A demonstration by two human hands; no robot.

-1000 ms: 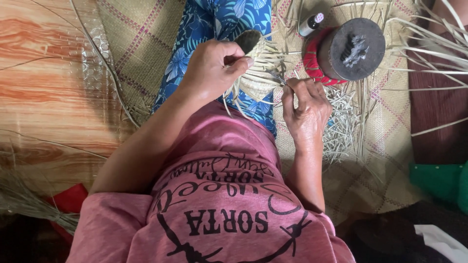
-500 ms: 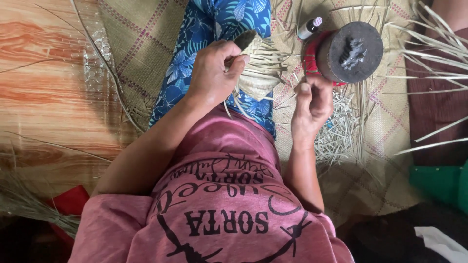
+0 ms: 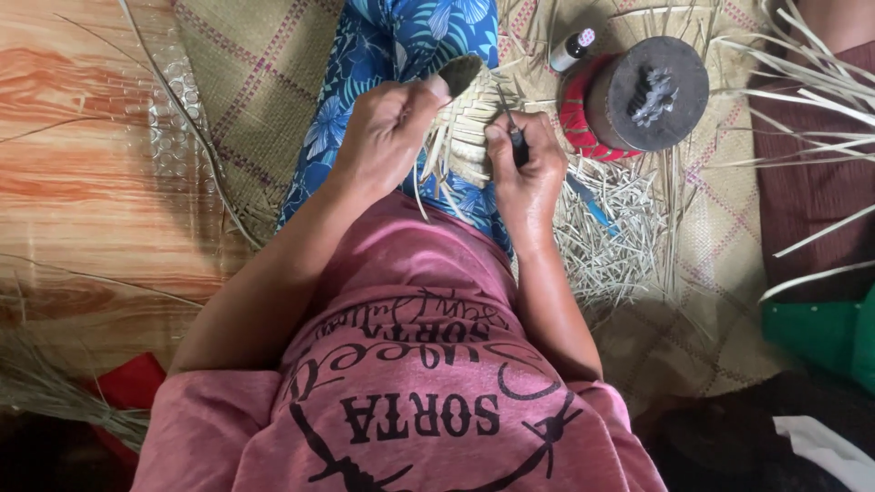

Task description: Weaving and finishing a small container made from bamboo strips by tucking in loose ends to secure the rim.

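A small woven piece (image 3: 465, 118) is being gripped by the clenched left hand (image 3: 387, 128) while a thin dark tool (image 3: 517, 146) is being pinched in the right hand (image 3: 524, 169), so steady threading seems called for.

There is a single view, from a camera worn on the person's head, and it looks almost straight down along the body. The pink printed shirt (image 3: 410, 364) fills the lower middle of the frame, very near the lens, with its lettering upside down to the viewer. Farther from the camera, near the top edge, lie the blue floral-patterned lap (image 3: 401, 55) and the tan woven floor mat with purple lines (image 3: 255, 82). The left hand (image 3: 392, 128) and the right hand (image 3: 527, 164) meet in the upper centre, at close range. An orange wood-grain floor (image 3: 82, 146) runs down the frame's left side. No second view overlaps this one.
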